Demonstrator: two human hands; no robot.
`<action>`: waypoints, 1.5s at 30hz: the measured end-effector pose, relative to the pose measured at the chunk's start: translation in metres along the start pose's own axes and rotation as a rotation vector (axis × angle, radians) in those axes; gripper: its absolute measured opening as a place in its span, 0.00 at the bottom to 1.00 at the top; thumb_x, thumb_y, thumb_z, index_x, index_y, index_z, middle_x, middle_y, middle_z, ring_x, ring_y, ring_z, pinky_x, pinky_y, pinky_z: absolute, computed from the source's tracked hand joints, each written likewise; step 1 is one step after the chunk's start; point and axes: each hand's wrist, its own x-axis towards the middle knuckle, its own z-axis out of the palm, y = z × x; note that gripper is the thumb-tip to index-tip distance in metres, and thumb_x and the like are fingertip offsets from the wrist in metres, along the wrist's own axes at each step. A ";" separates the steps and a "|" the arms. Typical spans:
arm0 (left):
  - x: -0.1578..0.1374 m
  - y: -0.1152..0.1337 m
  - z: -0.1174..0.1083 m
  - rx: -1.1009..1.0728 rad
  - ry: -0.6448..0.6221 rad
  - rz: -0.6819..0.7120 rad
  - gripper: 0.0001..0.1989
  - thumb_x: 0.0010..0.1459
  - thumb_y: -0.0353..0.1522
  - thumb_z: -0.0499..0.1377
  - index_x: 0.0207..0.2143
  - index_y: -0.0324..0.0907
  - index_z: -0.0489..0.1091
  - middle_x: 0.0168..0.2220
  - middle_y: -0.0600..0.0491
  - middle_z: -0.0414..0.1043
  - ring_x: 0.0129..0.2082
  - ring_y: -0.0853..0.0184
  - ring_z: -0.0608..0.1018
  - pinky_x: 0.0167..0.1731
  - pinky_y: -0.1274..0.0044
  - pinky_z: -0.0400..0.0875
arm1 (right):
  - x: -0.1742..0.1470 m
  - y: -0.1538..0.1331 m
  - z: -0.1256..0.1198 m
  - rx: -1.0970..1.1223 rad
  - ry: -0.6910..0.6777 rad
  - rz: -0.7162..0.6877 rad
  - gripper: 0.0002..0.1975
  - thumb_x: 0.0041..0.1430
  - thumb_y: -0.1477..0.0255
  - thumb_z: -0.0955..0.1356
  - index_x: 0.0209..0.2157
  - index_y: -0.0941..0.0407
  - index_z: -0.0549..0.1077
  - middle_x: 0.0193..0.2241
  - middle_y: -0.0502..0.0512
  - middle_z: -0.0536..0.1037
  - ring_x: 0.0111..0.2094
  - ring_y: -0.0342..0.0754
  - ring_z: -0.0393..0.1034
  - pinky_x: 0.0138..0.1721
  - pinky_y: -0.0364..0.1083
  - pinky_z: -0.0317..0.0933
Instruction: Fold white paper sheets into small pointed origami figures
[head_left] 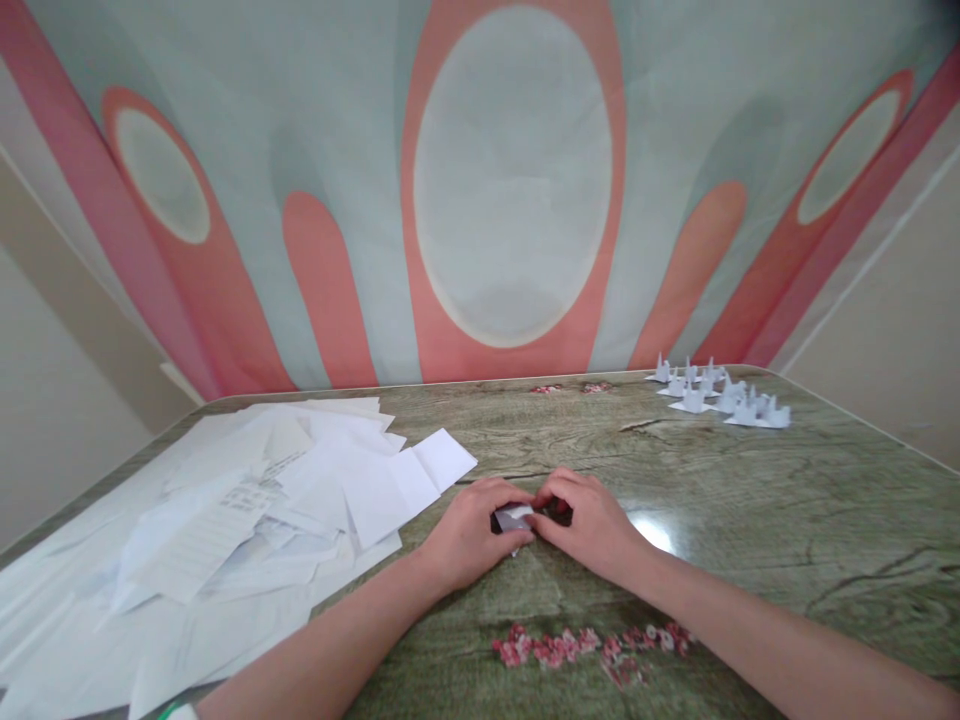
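A small piece of folded white paper (514,515) is between my two hands, just above or on the tabletop. My left hand (476,530) curls round its left side, thumb below and fingers above. At its right edge my right hand (585,515) pinches with thumb and fingertips. The fingertips of both hands nearly meet, and they hide part of the folds. A blank white sheet with a crease (442,460) lies beyond my left hand, at the edge of a paper pile.
A wide heap of loose white papers (225,530), some printed, covers the table's left side. Several folded paper cranes (694,396) stand at the back right. The wood-grain table (750,500) has pink flower prints (555,647) near the front. A patterned cloth (510,180) hangs behind.
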 end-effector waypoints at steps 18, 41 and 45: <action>0.001 -0.001 0.002 0.029 -0.010 -0.014 0.12 0.47 0.28 0.62 0.37 0.42 0.71 0.35 0.53 0.72 0.37 0.65 0.71 0.40 0.76 0.63 | -0.006 0.000 0.005 -0.074 0.158 -0.320 0.05 0.56 0.73 0.66 0.34 0.53 0.73 0.31 0.51 0.72 0.33 0.45 0.65 0.37 0.46 0.56; 0.001 -0.002 0.002 -0.029 -0.019 0.034 0.10 0.49 0.24 0.58 0.34 0.43 0.73 0.36 0.53 0.71 0.39 0.66 0.71 0.42 0.77 0.62 | -0.003 -0.008 0.008 -0.099 0.237 -0.438 0.05 0.55 0.77 0.66 0.28 0.55 0.73 0.29 0.50 0.73 0.31 0.43 0.65 0.35 0.46 0.52; 0.000 -0.003 0.003 0.025 0.008 0.037 0.11 0.49 0.25 0.58 0.35 0.44 0.73 0.38 0.53 0.71 0.41 0.65 0.70 0.44 0.75 0.61 | -0.004 -0.009 0.006 -0.090 0.252 -0.462 0.04 0.55 0.77 0.66 0.30 0.55 0.73 0.30 0.50 0.74 0.32 0.43 0.65 0.36 0.46 0.52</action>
